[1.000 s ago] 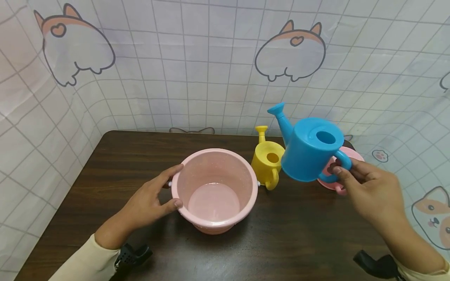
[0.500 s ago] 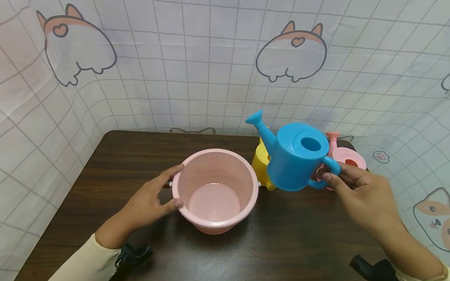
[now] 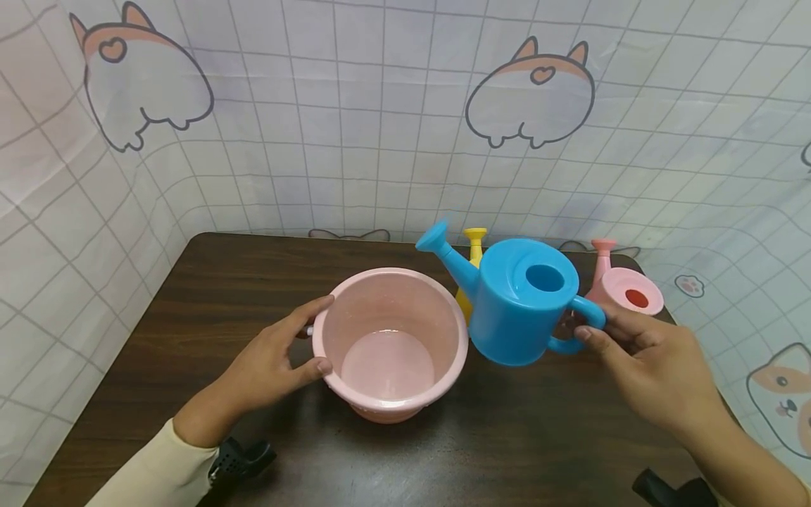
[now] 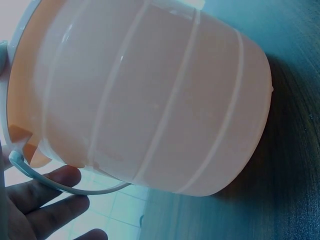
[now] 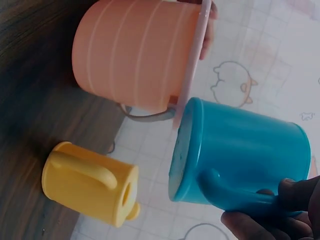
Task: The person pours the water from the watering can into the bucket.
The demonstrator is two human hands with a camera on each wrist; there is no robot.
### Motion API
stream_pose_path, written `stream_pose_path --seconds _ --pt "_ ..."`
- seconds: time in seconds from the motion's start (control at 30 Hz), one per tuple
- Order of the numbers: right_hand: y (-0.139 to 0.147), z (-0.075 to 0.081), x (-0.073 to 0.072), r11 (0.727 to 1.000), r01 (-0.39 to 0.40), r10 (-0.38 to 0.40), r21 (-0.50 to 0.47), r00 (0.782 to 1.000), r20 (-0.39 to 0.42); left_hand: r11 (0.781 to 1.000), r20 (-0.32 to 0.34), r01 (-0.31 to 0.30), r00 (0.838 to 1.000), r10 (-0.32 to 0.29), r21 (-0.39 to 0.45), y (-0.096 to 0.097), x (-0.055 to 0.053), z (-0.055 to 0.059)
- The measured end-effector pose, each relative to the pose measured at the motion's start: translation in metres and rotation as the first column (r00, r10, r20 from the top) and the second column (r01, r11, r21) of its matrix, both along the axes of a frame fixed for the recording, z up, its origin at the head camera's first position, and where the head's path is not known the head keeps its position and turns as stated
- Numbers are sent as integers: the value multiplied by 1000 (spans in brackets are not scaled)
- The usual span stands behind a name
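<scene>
The right hand (image 3: 659,370) grips the blue can (image 3: 516,317) by its handle above the table (image 3: 538,436), beside the bucket (image 3: 383,303), whose rim the left hand (image 3: 269,366) touches, fingers spread. Behind stand 2 more: yellow can (image 5: 75,197), pink can (image 3: 614,285).

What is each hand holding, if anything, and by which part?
The right hand holds the blue watering can by its handle; the left hand holds the pink bucket by the left side of its rim.

The pink bucket (image 3: 389,310) looks like smooth, glossy plastic — so do the blue watering can (image 3: 516,313) and the yellow watering can (image 5: 87,185) — while the worktop (image 3: 507,436) shows wood grain under a soft sheen
</scene>
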State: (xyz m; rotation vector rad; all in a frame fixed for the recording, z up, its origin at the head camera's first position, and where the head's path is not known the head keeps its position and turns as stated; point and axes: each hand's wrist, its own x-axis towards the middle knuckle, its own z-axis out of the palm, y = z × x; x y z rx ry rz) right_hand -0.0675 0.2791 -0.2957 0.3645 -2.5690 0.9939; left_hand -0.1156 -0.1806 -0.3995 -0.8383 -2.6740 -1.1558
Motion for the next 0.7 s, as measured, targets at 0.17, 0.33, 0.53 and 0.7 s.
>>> stream_pose_path --seconds 0.17,0.33,0.53,0.7 --pt "3 -2 5 1000 -18 18 -6 1000 -10 1000 -14 4 1000 -4 -1 0 0 -1" --pt "4 -2 10 999 -42 42 -8 999 28 1000 -24 4 1000 -4 -6 0 -1 -1" --pt "7 -5 14 999 -32 31 22 999 28 1000 -13 1 1000 -1 -3 1 0 0" --pt "6 -3 16 997 -69 68 20 997 49 1000 -13 0 1000 0 -3 2 -1 0"
